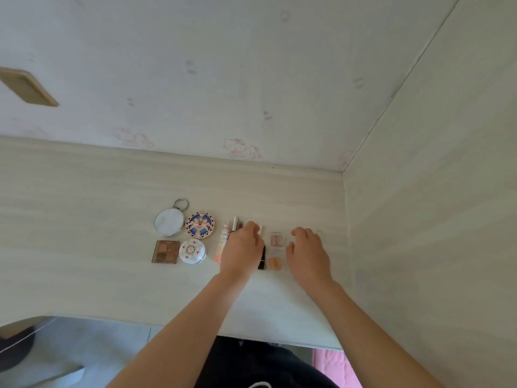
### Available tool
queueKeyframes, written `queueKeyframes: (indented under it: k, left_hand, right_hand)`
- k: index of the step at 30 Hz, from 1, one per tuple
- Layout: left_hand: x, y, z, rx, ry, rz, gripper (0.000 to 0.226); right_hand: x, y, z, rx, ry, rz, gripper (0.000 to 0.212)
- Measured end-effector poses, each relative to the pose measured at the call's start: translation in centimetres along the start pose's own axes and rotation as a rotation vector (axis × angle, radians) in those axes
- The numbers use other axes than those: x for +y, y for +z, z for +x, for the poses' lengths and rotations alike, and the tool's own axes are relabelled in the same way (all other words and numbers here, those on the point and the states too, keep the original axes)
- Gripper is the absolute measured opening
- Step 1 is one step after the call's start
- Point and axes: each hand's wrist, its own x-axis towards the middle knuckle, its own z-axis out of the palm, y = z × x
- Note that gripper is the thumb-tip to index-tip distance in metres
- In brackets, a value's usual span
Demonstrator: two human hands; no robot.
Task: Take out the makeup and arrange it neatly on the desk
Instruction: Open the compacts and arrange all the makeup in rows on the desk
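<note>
Makeup lies in rows on the pale desk (pixel 84 247). At the left are a round mirror (pixel 168 222) with a ring, a blue patterned compact (pixel 199 224), a brown eyeshadow palette (pixel 165 251) and a white round compact (pixel 192 251). A pink tube (pixel 220 246) and slim sticks (pixel 235 224) lie beside my left hand (pixel 242 249), which hovers over the sticks with loosely curled fingers. A dark lipstick (pixel 262 260), a small clear palette (pixel 277 238) and a peach puff (pixel 275 263) sit between my hands. My right hand (pixel 307 253) hovers, fingers relaxed.
A wall with pink cartoon prints rises behind the desk, and a side panel (pixel 419 219) closes the right. The desk's front edge runs near my body. A dark chair part (pixel 16 348) shows at lower left, pink fabric (pixel 330 365) at lower right.
</note>
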Motion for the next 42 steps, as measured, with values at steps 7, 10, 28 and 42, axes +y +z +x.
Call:
queueKeyframes:
  k: [7,10,28,42]
  left_hand:
    - [-5.9,-5.3,0.8,0.155,-0.127,-0.099,0.020]
    - [-9.2,-7.9,2.0,0.180,-0.191,-0.112,0.019]
    - [-22.4,-13.5,10.8,-0.180,0.132,0.275,0.040]
    - [-21.8,-12.0,10.4,-0.166,0.025,0.113,0.042]
  right_hand:
    - [-5.8,1.9,-0.1,-0.076,-0.163,0.072,0.031]
    - [-9.2,2.8,0.0,-0.099,-0.183,0.064,0.029]
    - [-22.9,10.5,2.8,-0.064,-0.021,-0.094,0.044]
    - [-24.6,12.4,5.0,-0.198,-0.058,-0.222,0.068]
